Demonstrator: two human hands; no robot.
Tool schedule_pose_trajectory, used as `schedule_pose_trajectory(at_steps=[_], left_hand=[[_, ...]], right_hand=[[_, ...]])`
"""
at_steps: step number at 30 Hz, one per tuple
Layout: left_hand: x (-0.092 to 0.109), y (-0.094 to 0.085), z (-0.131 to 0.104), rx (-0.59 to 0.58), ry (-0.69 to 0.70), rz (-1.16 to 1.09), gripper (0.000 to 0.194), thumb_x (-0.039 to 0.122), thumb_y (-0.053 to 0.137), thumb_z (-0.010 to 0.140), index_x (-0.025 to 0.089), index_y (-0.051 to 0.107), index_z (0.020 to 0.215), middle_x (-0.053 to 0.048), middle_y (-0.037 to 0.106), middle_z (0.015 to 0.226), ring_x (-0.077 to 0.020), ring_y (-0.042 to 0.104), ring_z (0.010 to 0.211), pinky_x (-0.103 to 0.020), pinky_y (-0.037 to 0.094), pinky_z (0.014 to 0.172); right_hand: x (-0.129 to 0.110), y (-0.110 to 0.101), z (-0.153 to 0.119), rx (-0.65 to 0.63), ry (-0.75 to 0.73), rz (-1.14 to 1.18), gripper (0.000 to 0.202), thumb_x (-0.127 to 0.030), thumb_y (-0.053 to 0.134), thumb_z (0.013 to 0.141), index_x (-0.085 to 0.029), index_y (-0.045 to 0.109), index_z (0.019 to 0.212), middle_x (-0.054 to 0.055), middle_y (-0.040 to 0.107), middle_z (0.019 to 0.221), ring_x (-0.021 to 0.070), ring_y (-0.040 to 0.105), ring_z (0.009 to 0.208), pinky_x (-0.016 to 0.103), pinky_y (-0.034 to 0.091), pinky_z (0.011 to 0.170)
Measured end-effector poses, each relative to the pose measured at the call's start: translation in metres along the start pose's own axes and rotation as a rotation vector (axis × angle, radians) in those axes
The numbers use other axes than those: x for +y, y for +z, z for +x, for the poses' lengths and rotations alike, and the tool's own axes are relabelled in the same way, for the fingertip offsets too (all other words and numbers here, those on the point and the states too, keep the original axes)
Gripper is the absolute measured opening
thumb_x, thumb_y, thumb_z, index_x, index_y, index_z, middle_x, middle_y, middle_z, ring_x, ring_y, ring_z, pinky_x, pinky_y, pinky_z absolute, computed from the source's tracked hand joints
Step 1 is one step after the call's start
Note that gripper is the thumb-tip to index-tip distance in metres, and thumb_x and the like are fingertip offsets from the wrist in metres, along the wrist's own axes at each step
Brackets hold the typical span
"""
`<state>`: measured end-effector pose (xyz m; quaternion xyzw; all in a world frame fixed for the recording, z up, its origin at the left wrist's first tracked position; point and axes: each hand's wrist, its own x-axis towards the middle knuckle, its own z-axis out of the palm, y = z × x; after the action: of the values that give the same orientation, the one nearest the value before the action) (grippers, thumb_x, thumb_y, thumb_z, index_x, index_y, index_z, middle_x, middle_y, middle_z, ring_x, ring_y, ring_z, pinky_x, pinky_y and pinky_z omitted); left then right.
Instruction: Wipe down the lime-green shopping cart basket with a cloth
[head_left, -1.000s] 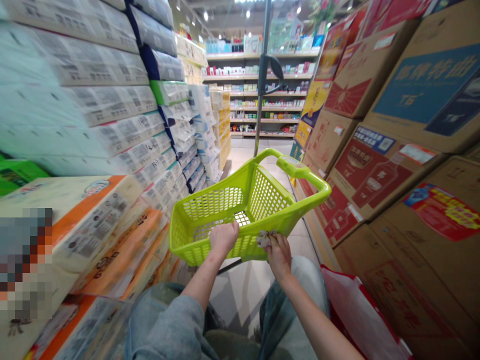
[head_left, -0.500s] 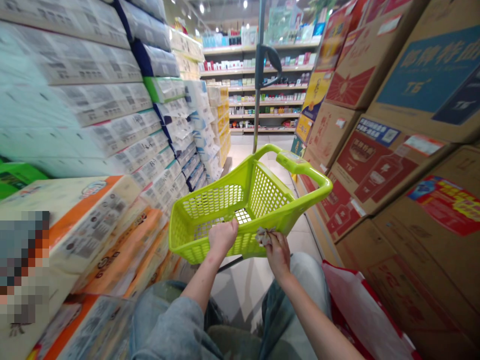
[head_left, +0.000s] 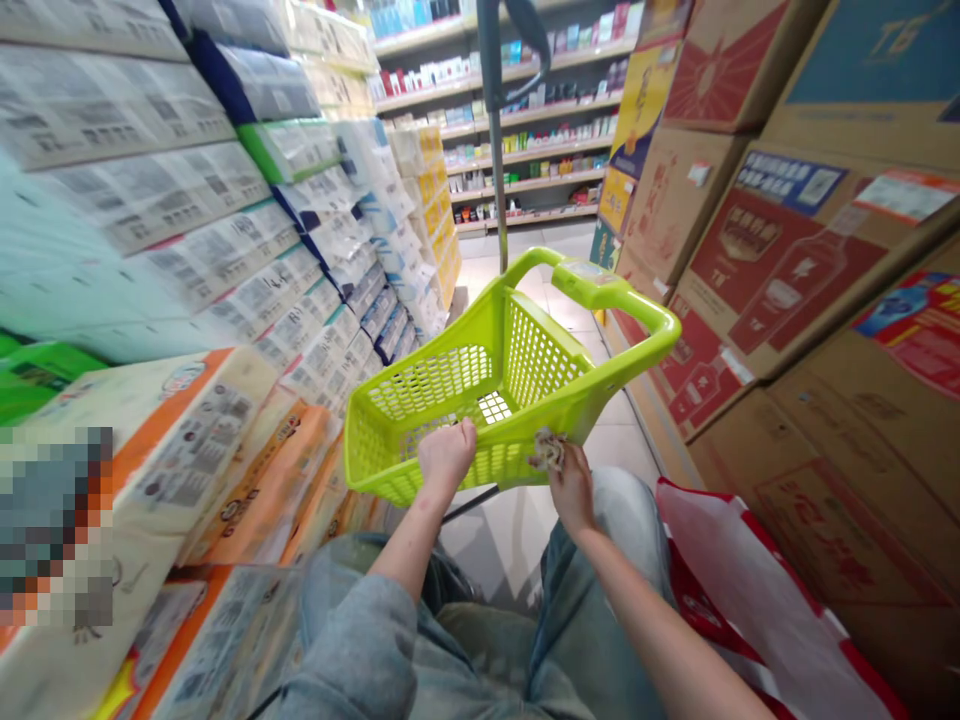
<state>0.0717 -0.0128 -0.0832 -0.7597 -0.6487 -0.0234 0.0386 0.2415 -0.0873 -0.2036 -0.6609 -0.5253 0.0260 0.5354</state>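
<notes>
A lime-green shopping cart [head_left: 540, 415] with a perforated basket stands before my knees, its looped handle pointing to the right. My left hand [head_left: 446, 458] is closed over the near rim of the basket, fingers wrapped out of sight. In my right hand [head_left: 574, 490] is a crumpled greyish-white wipe [head_left: 550, 450], pinched against the outside of the near basket wall or very close to it. Whether it is cloth or paper I cannot tell. Inside, the basket shows only its grid floor.
Stacked tissue packs [head_left: 247, 240] line the left, with orange-banded packs [head_left: 255, 480] closer in. Cardboard cartons [head_left: 795, 260] rise on the right. A red and white bag [head_left: 742, 570] lies by my right knee. A grey pole [head_left: 496, 170] stands behind the cart; stocked shelves [head_left: 540, 130] lie beyond.
The view has tilted down somewhat. My right hand and the wipe have shifted slightly right along the basket's side. My left hand keeps its hold on the rim.
</notes>
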Motion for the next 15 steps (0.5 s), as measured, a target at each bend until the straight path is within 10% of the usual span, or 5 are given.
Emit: schedule_pose_trajectory(at_steps=[9,15], left_hand=[[0.006,-0.005,0.003,-0.020,0.004,-0.017,0.066,0.036,0.011,0.092,0.014,0.072,0.083,-0.013,0.070,0.078,-0.0247,0.066,0.078,-0.034,0.047,0.067],[0.009,-0.013,0.003,-0.057,0.021,-0.007,0.064,0.034,0.011,0.092,0.014,0.071,0.086,-0.013,0.070,0.082,-0.0237,0.066,0.080,-0.033,0.047,0.069]], right_hand=[[-0.039,-0.018,0.064,0.227,0.046,-0.056,0.018,-0.028,0.045,0.080,-0.017,0.055,0.090,0.007,0.059,0.085,0.0209,0.057,0.082,0.032,0.046,0.073],[-0.058,-0.014,0.057,0.077,0.004,0.040,0.011,-0.027,0.048,0.079,-0.018,0.054,0.079,0.004,0.056,0.079,0.0170,0.054,0.073,0.029,0.044,0.068]])
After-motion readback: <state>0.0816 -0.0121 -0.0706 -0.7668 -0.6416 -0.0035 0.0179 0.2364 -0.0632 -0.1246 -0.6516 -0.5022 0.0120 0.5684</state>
